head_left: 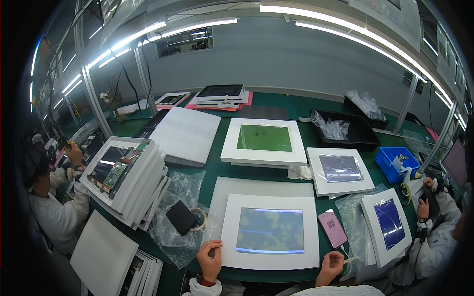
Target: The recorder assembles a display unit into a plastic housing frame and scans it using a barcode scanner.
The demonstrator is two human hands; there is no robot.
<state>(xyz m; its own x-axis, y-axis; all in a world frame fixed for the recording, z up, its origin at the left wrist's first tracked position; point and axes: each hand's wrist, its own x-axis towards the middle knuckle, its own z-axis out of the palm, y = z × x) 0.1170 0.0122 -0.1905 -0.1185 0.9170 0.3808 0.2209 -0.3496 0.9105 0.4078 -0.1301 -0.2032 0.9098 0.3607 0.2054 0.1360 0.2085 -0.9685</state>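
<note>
The left hand [210,259], fingers bent, meets the lower left edge of the white-framed screen [270,232], which lies just to its right; I cannot tell whether it grips. The right hand [331,267] curls loosely off the opposite corner, its palm hidden, so holding is unclear. Beyond it, a phone [333,229] leaves only a narrow strip of table [211,166]. The left sleeve [198,288] is cut off below

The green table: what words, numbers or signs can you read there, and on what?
Lit screen: pale blotches, no readable text.
Pink phone: a square code; other print too small to read.
Green panel: dark marks, too blurred to read.
Label on the rear stack: too small to read.
</note>
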